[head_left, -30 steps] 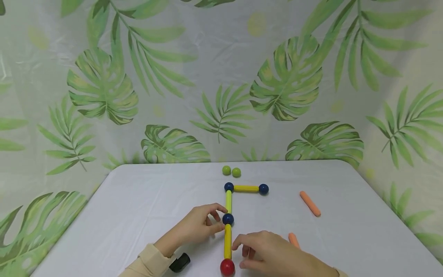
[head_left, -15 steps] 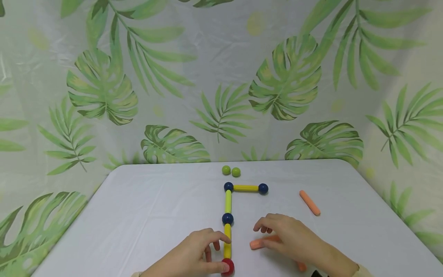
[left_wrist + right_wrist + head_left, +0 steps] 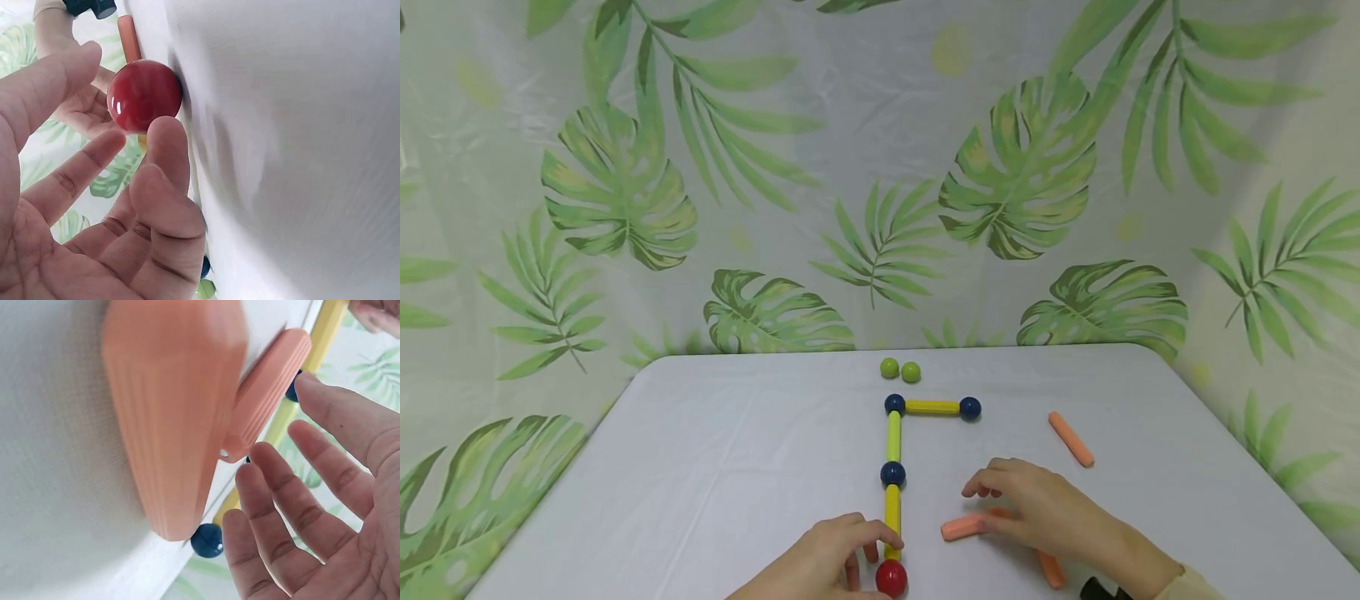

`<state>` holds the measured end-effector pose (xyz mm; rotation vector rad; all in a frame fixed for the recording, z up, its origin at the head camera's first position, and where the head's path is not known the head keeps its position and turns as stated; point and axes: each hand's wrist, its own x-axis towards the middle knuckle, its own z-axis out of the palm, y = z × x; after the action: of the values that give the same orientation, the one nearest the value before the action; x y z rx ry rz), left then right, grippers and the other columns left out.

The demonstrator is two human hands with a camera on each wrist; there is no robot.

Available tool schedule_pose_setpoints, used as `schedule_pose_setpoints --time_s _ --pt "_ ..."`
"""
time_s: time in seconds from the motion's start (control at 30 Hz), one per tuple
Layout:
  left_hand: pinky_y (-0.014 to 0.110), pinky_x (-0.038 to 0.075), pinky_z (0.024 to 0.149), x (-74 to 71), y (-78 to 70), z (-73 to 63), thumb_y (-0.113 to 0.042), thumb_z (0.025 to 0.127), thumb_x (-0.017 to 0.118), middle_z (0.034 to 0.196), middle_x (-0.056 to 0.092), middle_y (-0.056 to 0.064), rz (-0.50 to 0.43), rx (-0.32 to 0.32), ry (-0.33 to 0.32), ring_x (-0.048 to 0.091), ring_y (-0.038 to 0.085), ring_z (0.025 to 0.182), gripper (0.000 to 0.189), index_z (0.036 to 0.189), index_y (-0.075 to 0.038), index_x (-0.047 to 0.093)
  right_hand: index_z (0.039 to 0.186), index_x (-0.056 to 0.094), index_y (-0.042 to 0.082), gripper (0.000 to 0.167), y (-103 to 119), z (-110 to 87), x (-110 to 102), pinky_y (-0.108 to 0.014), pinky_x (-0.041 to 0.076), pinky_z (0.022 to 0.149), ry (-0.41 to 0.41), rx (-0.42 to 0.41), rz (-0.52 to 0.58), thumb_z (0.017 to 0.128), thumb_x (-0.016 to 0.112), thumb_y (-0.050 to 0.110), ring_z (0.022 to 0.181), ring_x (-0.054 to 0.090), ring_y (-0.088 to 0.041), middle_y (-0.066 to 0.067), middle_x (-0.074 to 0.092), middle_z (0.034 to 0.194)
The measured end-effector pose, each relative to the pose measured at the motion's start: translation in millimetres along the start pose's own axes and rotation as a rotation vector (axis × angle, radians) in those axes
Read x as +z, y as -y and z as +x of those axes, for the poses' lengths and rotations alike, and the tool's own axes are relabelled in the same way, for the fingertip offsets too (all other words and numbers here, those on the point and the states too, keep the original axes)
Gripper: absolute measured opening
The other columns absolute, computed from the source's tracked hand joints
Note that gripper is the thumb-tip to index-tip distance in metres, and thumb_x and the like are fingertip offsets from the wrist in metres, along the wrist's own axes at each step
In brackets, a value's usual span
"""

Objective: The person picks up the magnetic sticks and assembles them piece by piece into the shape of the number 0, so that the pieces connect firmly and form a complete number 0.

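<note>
A red ball (image 3: 891, 578) sits at the near end of a yellow stick (image 3: 892, 507), which leads to a blue ball (image 3: 892, 473), a light green stick (image 3: 893, 436) and a second blue ball (image 3: 895, 404). My left hand (image 3: 831, 560) is beside the red ball, fingers loosely bent and spread; in the left wrist view the ball (image 3: 147, 97) lies between thumb and fingers, apparently ungripped. Over an orange stick (image 3: 961, 527) hovers my right hand (image 3: 1045, 504), fingers apart. The right wrist view shows that stick (image 3: 269, 397) beyond the fingertips, with another orange stick (image 3: 175, 425) closer to the camera.
From the far blue ball a yellow stick (image 3: 932, 407) runs right to another blue ball (image 3: 970, 408). Two green balls (image 3: 900, 370) lie near the back edge. One orange stick (image 3: 1071, 439) lies on the right; another (image 3: 1051, 571) lies partly below the right wrist.
My left hand has come back toward me, from the middle blue ball to the red ball. My right hand has moved right and away from the yellow stick, over the orange sticks, one of which now lies turned leftward.
</note>
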<state>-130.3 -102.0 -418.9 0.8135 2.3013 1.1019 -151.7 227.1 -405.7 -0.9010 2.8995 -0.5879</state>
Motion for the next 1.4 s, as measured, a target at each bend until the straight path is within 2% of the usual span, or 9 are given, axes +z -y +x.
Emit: schedule_pose_setpoints --time_s 0.2,0.73,1.0,1.4 --pt "0.015 0.054 0.067 3.5 5.0 1.2 -0.019 0.091 0.086 0.095 0.063 -0.015 -0.063 -0.021 0.028 0.059 0.001 0.070 0.039 0.128 -0.019 0.073 0.116 0.077 0.028 0.028 -6.6 -1.7 -2.4 -0.026 0.052 0.076 0.035 0.016 -0.001 0.092 0.086 0.039 0.088 0.053 0.002 0.018 0.067 0.103" --pt "0.015 0.052 0.067 9.1 8.4 4.8 -0.009 0.093 0.083 0.093 0.063 -0.012 -0.092 -0.024 0.021 0.057 0.001 0.069 0.033 0.124 -0.015 0.073 0.113 0.078 0.025 0.024 -19.5 -5.9 -0.7 -0.022 0.045 0.071 0.044 -0.023 0.046 0.092 0.086 0.034 0.082 0.049 0.004 0.020 0.066 0.100" --pt "0.016 0.053 0.071 9.4 11.0 6.3 -0.008 0.096 0.080 0.101 0.069 0.001 -0.066 -0.008 0.015 0.056 0.000 0.076 0.030 0.123 -0.016 0.073 0.109 0.079 0.028 0.018 -18.9 -4.3 -0.8 -0.023 0.047 0.073 0.068 -0.001 0.044 0.092 0.086 0.030 0.083 0.050 0.004 0.020 0.066 0.100" --pt "0.016 0.053 0.071 6.9 14.2 6.8 -0.011 0.098 0.078 0.100 0.067 -0.007 -0.055 0.024 0.044 0.057 -0.001 0.076 0.028 0.125 -0.014 0.072 0.104 0.080 0.031 0.014 -13.0 -5.4 0.0 -0.024 0.049 0.073 0.064 -0.024 0.056 0.092 0.086 0.033 0.084 0.052 0.006 0.024 0.066 0.097"
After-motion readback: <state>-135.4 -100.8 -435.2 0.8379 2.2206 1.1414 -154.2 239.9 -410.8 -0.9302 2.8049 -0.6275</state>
